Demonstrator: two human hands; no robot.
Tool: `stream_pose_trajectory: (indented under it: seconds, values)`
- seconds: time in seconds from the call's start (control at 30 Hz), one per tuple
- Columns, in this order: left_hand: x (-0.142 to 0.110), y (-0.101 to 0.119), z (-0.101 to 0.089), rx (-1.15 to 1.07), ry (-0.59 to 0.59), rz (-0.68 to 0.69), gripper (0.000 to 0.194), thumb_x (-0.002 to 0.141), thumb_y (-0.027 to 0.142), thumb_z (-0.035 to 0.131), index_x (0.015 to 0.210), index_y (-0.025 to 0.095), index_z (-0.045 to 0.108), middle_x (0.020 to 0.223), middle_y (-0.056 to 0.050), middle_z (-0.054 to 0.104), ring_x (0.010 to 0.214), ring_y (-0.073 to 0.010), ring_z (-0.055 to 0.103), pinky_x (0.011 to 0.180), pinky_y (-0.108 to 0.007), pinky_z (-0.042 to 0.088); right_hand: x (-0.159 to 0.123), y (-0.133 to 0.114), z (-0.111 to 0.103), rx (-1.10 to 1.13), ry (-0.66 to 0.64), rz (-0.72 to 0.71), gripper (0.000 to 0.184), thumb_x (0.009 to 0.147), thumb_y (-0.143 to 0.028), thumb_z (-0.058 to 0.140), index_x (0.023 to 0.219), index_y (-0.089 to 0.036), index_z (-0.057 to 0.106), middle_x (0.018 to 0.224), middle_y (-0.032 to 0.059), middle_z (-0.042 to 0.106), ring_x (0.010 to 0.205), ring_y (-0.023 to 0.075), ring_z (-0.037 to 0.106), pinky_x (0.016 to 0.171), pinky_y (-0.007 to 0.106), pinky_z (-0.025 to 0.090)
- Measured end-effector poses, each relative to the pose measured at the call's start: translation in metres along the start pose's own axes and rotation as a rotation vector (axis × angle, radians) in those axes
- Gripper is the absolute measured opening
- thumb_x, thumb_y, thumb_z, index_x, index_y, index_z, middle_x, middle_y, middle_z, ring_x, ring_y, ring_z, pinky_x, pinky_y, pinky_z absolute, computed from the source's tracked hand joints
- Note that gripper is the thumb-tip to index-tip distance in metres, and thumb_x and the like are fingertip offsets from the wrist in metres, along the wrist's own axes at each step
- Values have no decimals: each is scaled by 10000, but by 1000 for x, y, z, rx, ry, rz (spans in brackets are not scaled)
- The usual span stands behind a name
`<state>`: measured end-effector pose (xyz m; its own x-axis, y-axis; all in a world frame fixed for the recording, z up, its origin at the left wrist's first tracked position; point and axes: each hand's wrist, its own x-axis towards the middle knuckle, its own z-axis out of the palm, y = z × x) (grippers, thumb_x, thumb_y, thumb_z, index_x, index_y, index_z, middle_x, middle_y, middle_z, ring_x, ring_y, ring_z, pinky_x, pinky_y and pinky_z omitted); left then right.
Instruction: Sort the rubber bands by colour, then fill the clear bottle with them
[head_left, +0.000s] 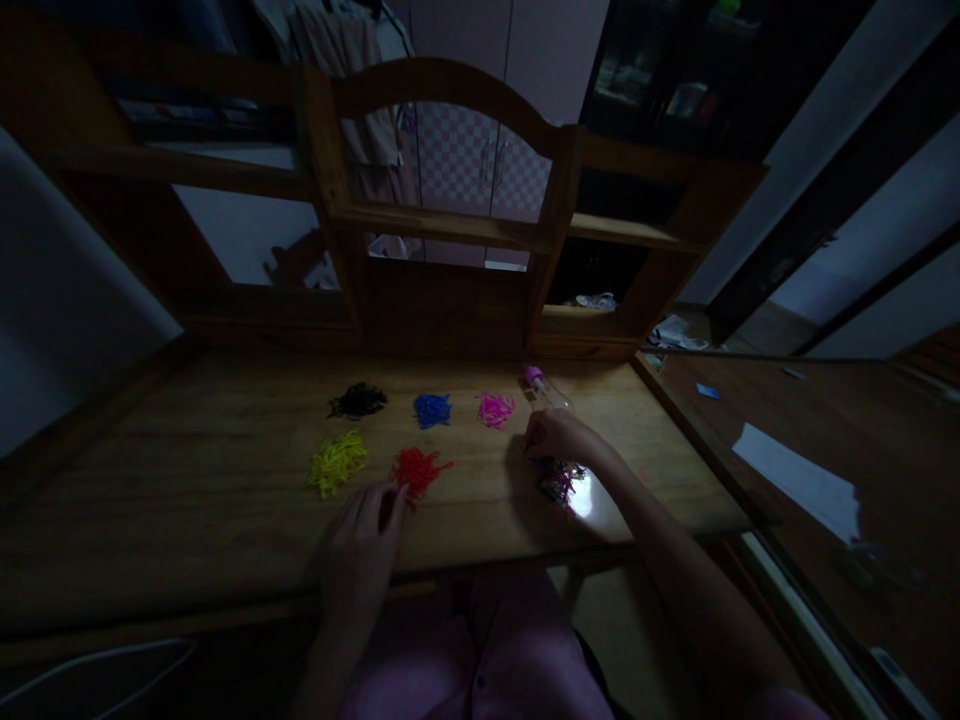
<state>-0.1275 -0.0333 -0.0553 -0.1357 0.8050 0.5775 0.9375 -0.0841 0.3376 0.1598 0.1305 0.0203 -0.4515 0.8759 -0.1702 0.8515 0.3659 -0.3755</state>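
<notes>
Wooden desk (480, 510) under dim light, its front edge just before the person. Nearest the left hand (364, 530) lies a loose red pile of thin strands (416, 470), with a yellow pile (339, 463) just beside it. A sideways drag of that hand could, I judge, push stray red ends into the yellow. The mixed-colour pile (559, 482) sits below the right hand (553, 436); tangled strands could lift in a clump, and the lowered forearm could sweep some towards the edge.

As for grip, the left thumb and forefinger come close together at the red pile's near edge; I cannot tell whether they pinch a strand. Right fingers are bunched over the mixed pile (shadow hides their tips), so closure and contents are unclear.

Farther back are black (358, 401), blue (433, 409) and pink (495, 409) piles, then a clear pink-capped bottle (555, 396), upright or lying, I cannot say.
</notes>
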Motion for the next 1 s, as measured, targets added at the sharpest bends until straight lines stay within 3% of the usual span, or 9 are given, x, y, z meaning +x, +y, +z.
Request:
stream_pose_trajectory:
  seconds: [0.3, 0.4, 0.5, 0.63, 0.83, 0.9, 1.0]
  values:
    - [1, 1, -1, -54, -17, -37, 306, 953, 395, 415, 965, 180, 632, 913, -98, 676, 826, -213, 626, 747, -300, 470, -2, -4, 2, 106, -4, -27, 169, 659, -111, 687, 820, -152, 719, 780, 47, 730, 670, 161, 654, 561, 217, 448]
    - [2, 2, -1, -163, 1, -170, 286, 916, 443, 478, 929, 200, 630, 910, -71, 683, 816, -209, 634, 754, -303, 480, -1, 5, -3, 336, -2, -26, 125, 715, -174, 674, 829, -141, 714, 757, 54, 732, 646, 159, 664, 573, 229, 479]
    - [5, 8, -7, -356, 9, -384, 296, 859, 498, 555, 892, 210, 613, 894, -38, 688, 802, -199, 649, 751, -302, 499, -4, 10, -8, 659, 55, 6, 190, 672, -271, 749, 802, -136, 715, 760, 58, 731, 680, 172, 670, 629, 261, 502]
    - [13, 35, -19, -717, -45, -587, 288, 810, 477, 635, 870, 197, 599, 871, -32, 689, 833, -194, 665, 771, -294, 517, -17, 0, -7, 914, 125, 29, 303, 611, -335, 812, 824, -137, 728, 811, 65, 731, 740, 174, 668, 687, 277, 500]
    - [27, 96, -12, -1276, -448, -595, 327, 791, 443, 671, 962, 168, 621, 968, -80, 704, 877, -204, 681, 807, -312, 538, -42, -51, 9, 1163, 132, -33, 320, 588, -355, 835, 819, -159, 730, 803, 46, 715, 696, 142, 635, 647, 261, 490]
    - [31, 108, -8, -1343, -491, -575, 338, 791, 439, 673, 981, 162, 627, 984, -82, 699, 888, -202, 677, 813, -306, 535, -48, -66, 11, 1162, 105, -52, 313, 588, -369, 831, 808, -170, 733, 790, 35, 711, 692, 140, 631, 645, 260, 494]
    - [34, 115, -8, -1340, -464, -546, 292, 825, 430, 636, 933, 158, 639, 906, -65, 697, 859, -192, 671, 805, -291, 526, -57, -81, 11, 1141, 88, -54, 308, 584, -396, 826, 788, -183, 735, 771, 26, 706, 700, 151, 636, 642, 265, 502]
